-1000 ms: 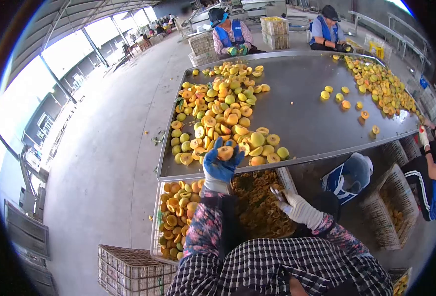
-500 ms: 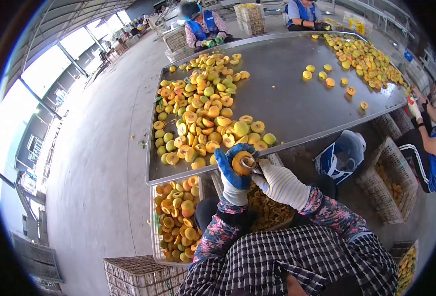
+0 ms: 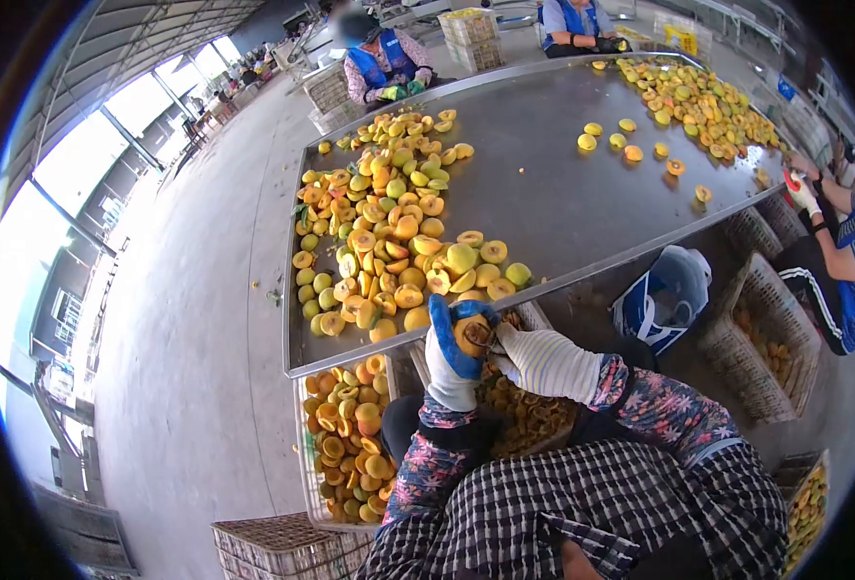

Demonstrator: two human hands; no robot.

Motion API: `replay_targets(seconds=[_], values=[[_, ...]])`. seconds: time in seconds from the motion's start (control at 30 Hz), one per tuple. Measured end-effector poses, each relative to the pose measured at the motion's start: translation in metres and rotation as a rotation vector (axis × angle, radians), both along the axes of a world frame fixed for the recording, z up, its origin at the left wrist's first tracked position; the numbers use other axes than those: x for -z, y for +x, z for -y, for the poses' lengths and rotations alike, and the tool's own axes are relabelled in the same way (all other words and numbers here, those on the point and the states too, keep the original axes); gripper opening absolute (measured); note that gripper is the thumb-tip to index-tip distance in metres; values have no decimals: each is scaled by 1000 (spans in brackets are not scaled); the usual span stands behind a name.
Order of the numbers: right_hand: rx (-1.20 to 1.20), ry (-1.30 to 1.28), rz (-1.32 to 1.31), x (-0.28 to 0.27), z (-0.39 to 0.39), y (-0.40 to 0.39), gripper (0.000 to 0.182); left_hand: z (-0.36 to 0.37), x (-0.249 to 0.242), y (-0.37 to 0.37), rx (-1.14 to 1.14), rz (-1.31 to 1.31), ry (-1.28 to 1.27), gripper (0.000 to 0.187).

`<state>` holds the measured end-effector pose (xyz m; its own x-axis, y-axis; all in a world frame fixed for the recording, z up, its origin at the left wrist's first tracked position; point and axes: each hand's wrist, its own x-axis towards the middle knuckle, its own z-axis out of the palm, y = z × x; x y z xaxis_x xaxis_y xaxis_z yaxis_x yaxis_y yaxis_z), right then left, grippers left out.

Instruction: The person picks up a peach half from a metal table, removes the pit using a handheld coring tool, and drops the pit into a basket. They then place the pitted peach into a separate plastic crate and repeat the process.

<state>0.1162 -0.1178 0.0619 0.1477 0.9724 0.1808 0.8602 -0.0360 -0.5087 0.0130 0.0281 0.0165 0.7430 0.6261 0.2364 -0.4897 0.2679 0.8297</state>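
My left hand (image 3: 451,365), in a white glove with a blue coated palm, is closed around a yellow peach half (image 3: 472,331), its cut face turned toward me. My right hand (image 3: 555,363), in a white striped glove, grips a small curved metal pitting tool (image 3: 493,345). The tool's tip touches the cut face at the brown pit hollow; the handle is mostly hidden in the fingers. Both hands are just off the near edge of the metal table (image 3: 563,203). Beyond them lies a pile of halved peaches (image 3: 398,222).
A crate of hollowed peach halves (image 3: 350,435) stands below left. Between my knees a crate holds brown scraps (image 3: 519,406). A blue and white bucket (image 3: 662,300) and another crate (image 3: 761,338) stand right. Co-workers sit at the far side (image 3: 384,63) and right (image 3: 843,251).
The view has shifted slightly. My left hand has turned the peach half so its cut face shows more, and the metal tool has shifted against the hollow. Both hands keep their hold.
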Motion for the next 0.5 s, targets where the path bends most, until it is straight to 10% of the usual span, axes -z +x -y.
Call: replay_targets(seconds=[0.03,0.13,0.3,0.5], values=[[-36,101,-69,9,0,-1,32,-2,-1,-7,-314,-296,899,25],[-120,182,-300,16,-1,-3,32,-9,-6,-6,70,-218,240,26],[-112,-110,-405,-1,-2,14,37,13,-17,2,-42,89,-199,28],[-122,109,-389,39,-5,7,32,8,27,8,-257,-12,307,53]])
